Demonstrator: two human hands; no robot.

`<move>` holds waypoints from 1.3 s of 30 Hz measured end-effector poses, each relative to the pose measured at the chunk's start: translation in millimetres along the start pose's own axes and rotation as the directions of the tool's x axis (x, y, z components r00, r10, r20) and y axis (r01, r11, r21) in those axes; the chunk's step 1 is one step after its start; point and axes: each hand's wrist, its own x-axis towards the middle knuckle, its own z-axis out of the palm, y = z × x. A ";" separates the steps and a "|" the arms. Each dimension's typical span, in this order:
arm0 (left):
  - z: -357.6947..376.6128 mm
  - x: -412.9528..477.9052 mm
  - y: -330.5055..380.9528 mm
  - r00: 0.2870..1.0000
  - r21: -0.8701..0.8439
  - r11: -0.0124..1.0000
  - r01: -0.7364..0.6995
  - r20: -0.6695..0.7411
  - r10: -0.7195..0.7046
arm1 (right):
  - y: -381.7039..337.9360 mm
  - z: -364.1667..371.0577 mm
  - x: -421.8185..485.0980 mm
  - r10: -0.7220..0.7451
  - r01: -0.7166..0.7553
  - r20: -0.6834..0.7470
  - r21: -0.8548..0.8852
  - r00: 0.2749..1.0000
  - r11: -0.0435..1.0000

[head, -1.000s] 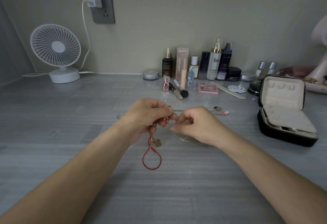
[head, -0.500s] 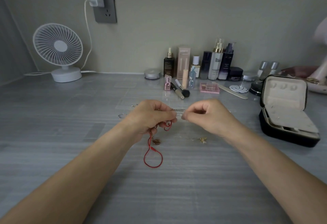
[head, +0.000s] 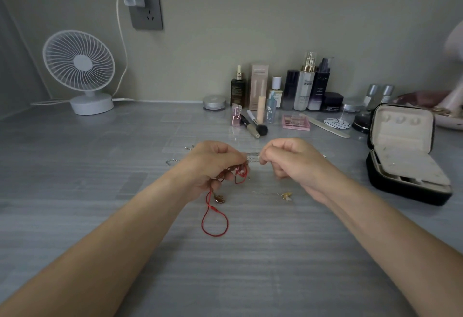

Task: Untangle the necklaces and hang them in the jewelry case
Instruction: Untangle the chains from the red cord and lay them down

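Hands meet above the middle of the grey table (head: 100, 166). We see the left hand (head: 213, 163) with its grip closed on a tangle of necklaces (head: 238, 170): a red cord (head: 215, 219) hangs from it in a loop that reaches the table, and a small gold pendant (head: 220, 199) dangles beside the cord. The right hand (head: 293, 161) has its grip pinched shut on a silver chain (head: 253, 158), which runs short and level between the two hands. More silver chain (head: 172, 161) shows on the table just left of the left hand. A thin chain with a gold charm (head: 286, 195) lies on the table below the right hand, apart from both hands. The case (head: 403, 156) stands open at the right, well apart from the hands. We cannot tell whether anything hangs in it. Bottles (head: 304, 86) line the wall behind.
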 end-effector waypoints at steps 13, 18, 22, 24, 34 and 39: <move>-3.5 1.5 0.5 1.000 -0.110 0.994 -0.011 0.017 0.013 | 0.3 1.4 -6.3 0.056 -0.058 0.305 -0.004 0.951 0.998; -4.3 0.8 1.1 0.999 -0.100 0.994 -0.033 0.021 0.035 | 5.3 6.0 -4.8 0.092 -0.114 0.340 0.046 0.936 0.992; -3.8 0.2 1.7 0.999 -0.093 0.995 -0.035 0.035 0.039 | 4.5 11.3 -6.3 0.098 -0.109 0.356 0.010 0.929 0.994; -4.1 0.6 1.9 0.999 -0.090 0.995 -0.033 0.025 0.036 | 3.7 12.1 -6.7 0.071 -0.079 0.320 0.013 0.945 0.997; -5.6 1.5 0.2 1.000 -0.046 0.999 0.024 0.018 -0.024 | 7.0 -14.5 3.6 -0.086 0.085 0.034 0.016 0.996 0.996; -5.6 1.8 -0.4 0.999 -0.021 0.999 0.043 0.025 -0.043 | 4.2 -12.1 4.3 -0.084 0.088 -0.047 0.083 0.995 0.993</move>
